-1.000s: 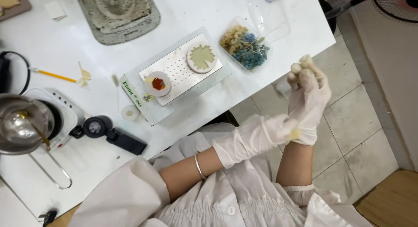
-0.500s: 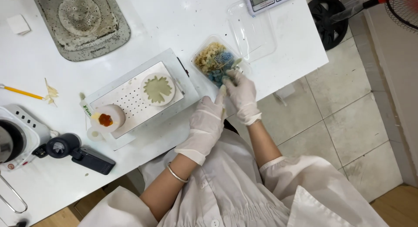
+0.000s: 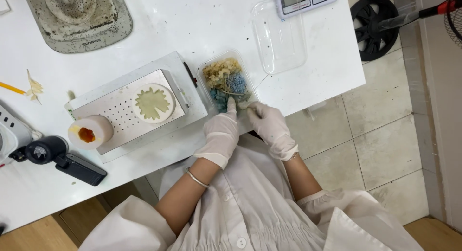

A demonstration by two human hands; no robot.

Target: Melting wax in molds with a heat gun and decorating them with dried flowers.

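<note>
Your left hand (image 3: pixel 222 133) and right hand (image 3: pixel 269 127) — both gloved — rest at the near rim of a clear plastic tray (image 3: pixel 226 81) on the white table (image 3: pixel 192 25). Left index finger extended into the tray; right fingers curled, holding nothing visible. The tray contains beige, grey-blue and teal pieces. Beyond it lies an empty clear lid (image 3: pixel 279 37). To the left, a perforated metal plate (image 3: pixel 127 109) carries a pale flower-shaped mould (image 3: pixel 153 103) and a white cup (image 3: pixel 90 132) — orange material inside.
</note>
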